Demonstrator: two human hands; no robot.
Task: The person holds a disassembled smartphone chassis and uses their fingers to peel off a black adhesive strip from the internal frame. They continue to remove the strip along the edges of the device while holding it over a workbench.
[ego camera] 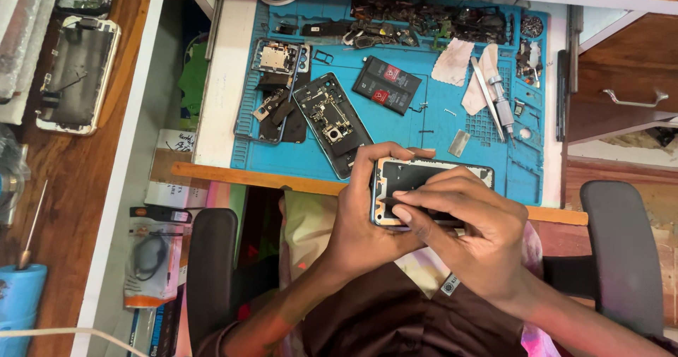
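Gripping the opened silver-edged phone frame (424,187) in the left hand (367,219), the right hand (466,223) presses its fingertips inside; steadiest kept near the blue silicone mat (424,127).

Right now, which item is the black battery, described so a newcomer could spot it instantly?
Start at the blue work mat on the white desk. Near its centre, above the opened phone frame held in both hands, lies the battery, a flat black rectangle set at a slant. Unlike the opened phones to its left, it shows red labels and no circuitry.
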